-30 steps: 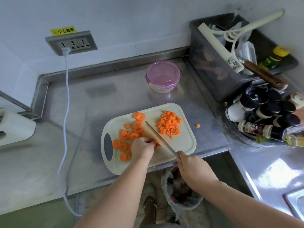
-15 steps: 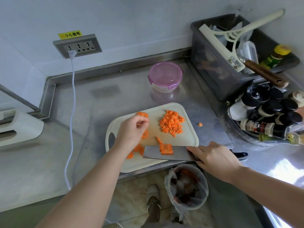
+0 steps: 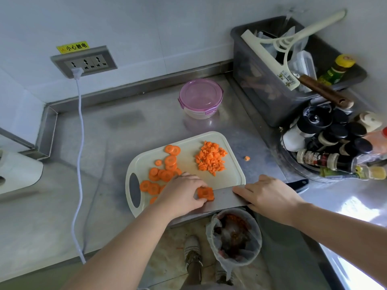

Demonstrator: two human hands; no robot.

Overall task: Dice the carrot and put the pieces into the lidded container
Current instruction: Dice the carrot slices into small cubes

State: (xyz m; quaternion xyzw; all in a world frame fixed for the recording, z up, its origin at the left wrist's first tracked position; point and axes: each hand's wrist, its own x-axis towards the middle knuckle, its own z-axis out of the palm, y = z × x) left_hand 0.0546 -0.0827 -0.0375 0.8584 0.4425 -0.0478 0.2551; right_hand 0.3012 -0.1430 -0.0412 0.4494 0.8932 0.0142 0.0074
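While the carrot is only partly diced, I judge the job at about its midpoint: a diced pile [image 3: 210, 156] sits on the far right of the cutting board [image 3: 229, 176], a spread of round carrot slices [image 3: 166, 171] lies uncut on its left half, and one stray piece [image 3: 247, 158] has landed on the steel surface [image 3: 117, 143] just beside the board. The lidded container [image 3: 200, 97] stands farther back, well apart from the board, with its pink lid on and, as far as I can see through it, nothing orange inside. So I reckon what is left is dicing the slices, opening the lid and moving everything over. The knife [image 3: 225, 198] lies flat at the board's near edge with a small cluster of cut pieces [image 3: 206, 193] on its blade. My left hand [image 3: 181, 193] is bent over that cluster, its fingers [image 3: 195, 183] curled and pinching the pieces against the steel. My right hand [image 3: 271, 198] is closed over the knife where blade meets handle, one of its fingers [image 3: 240, 190] stretched along the blade, the black handle end poking out behind it.
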